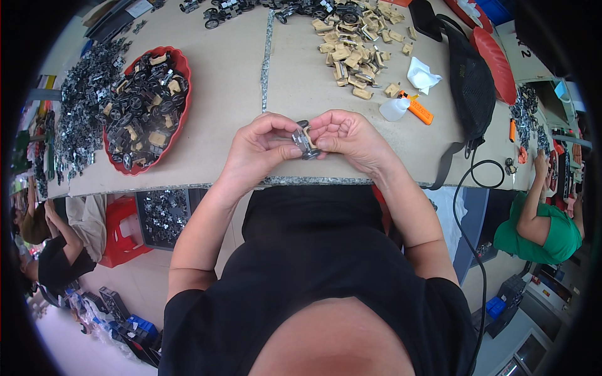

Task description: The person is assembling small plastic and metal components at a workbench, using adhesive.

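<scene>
Between both hands, just above the table's near edge, is a small toy car chassis (303,141) with black wheels, grey metal-like parts and a tan piece on its right side. My left hand (266,143) pinches its left side between thumb and fingers. From the other side, the thumb and fingertips of my right hand (343,139) press on the tan piece and a wheel. Beyond my right hand lie a small white squeeze bottle (394,109), an orange utility knife (419,111) and a pile of tan pieces (354,59).
A red scalloped tray (188,100) at left holds wheeled assemblies. Left of it spreads a heap of grey parts (78,106). Black wheeled chassis (320,9) line the far side. At right are crumpled white tissue (423,75), a black bag (471,94) and a cable. People sit at both sides.
</scene>
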### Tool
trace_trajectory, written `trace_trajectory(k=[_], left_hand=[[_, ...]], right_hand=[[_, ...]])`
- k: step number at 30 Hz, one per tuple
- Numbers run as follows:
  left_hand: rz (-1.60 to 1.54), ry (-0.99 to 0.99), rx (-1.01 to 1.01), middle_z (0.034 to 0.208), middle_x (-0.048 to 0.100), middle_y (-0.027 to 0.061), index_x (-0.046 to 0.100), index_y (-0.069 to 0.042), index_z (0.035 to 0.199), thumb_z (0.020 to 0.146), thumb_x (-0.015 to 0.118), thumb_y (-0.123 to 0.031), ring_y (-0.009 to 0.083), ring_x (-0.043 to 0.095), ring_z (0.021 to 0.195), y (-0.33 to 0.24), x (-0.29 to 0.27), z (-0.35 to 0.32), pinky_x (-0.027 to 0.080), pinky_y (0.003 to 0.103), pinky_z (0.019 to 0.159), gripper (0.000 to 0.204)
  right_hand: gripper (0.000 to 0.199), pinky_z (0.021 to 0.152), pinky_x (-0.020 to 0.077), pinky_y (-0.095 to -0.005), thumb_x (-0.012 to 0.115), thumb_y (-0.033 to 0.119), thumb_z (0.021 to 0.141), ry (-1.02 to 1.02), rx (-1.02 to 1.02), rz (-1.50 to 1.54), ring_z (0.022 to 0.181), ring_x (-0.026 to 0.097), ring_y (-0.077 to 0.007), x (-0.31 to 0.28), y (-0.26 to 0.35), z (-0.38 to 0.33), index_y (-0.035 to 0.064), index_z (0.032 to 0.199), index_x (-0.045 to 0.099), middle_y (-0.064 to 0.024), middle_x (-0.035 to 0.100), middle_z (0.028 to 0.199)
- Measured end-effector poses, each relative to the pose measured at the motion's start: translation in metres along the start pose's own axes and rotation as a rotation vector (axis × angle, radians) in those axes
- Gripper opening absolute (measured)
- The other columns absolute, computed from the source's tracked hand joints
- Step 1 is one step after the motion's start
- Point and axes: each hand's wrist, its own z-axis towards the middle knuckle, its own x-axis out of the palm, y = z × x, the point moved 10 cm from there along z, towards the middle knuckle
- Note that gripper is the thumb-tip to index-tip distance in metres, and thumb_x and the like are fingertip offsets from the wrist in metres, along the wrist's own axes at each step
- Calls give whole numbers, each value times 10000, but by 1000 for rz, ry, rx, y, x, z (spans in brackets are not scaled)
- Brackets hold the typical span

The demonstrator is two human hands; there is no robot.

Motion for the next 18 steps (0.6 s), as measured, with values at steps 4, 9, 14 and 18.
trace_trajectory(k=[4,9,14,18], left_hand=[[3,28,-79,974,480,39,567,-10,1039,693,642,123,145,557,922,-3,6,1,500,250,824,378],[315,170,24,994,469,39,571,-38,1023,681,655,99,123,537,808,-10,10,2,495,244,744,377],[624,286,73,859,506,37,534,-42,892,686,710,-34,130,508,701,-23,18,1,440,273,597,272],[802,254,99,759,512,48,523,-39,865,674,739,-116,155,507,658,-29,14,1,419,279,554,299]], right_hand=[[302,666,522,-246,653,4,762,56,47,-8,786,615,-137,4,0,3,-20,1025,508,-102,627,877],[316,666,514,-242,665,3,752,84,69,-100,788,613,-135,9,1,2,-7,1018,494,-102,629,874],[268,707,500,-247,656,-6,748,62,92,-108,801,607,-116,10,-1,0,-4,983,528,-99,630,894],[247,734,486,-249,663,33,739,86,-61,-382,825,588,-119,20,5,-8,-8,960,562,-77,612,903]])
